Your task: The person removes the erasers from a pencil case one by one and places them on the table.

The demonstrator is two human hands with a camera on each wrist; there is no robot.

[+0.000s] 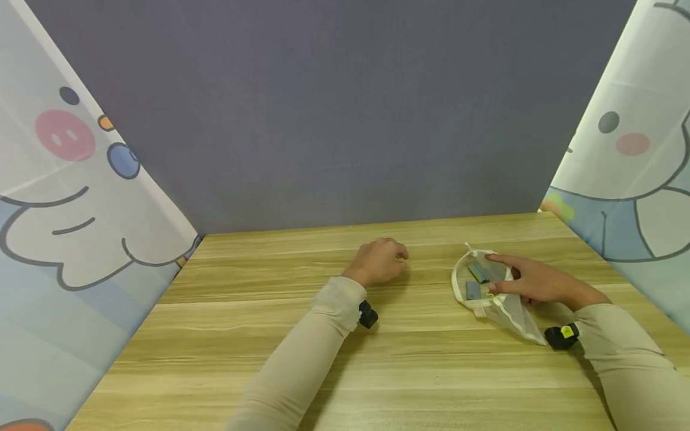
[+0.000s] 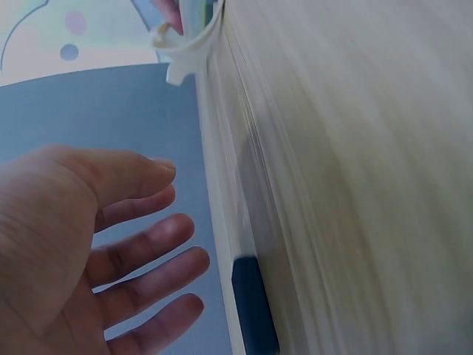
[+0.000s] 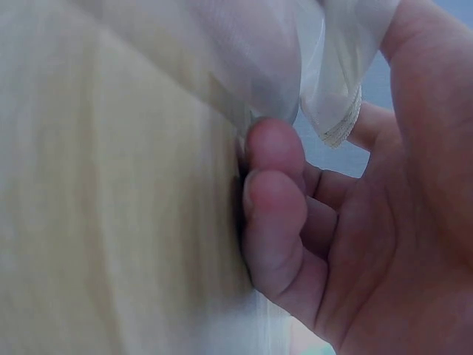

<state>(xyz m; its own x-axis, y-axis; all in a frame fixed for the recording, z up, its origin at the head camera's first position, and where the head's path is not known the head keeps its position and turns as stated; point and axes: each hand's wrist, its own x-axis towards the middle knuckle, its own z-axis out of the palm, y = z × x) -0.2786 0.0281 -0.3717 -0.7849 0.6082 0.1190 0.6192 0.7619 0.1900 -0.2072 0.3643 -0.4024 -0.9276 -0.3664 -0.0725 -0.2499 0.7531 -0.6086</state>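
Note:
A white mesh bag lies on the table at the right, its rounded mouth facing up and left. Inside it are a small grey-blue flat block and a small green and dark piece. My right hand holds the bag at its mouth, thumb and index finger spread along the rim; its other fingers are curled by the tabletop. My left hand hovers left of the bag with loosely bent fingers and nothing in them. Beside it in the left wrist view is a dark oblong thing, kind unclear.
The wood-grain table ends at a dark grey upright panel at the back. Curtains with cartoon figures hang on the left and right. Each wrist wears a small black camera.

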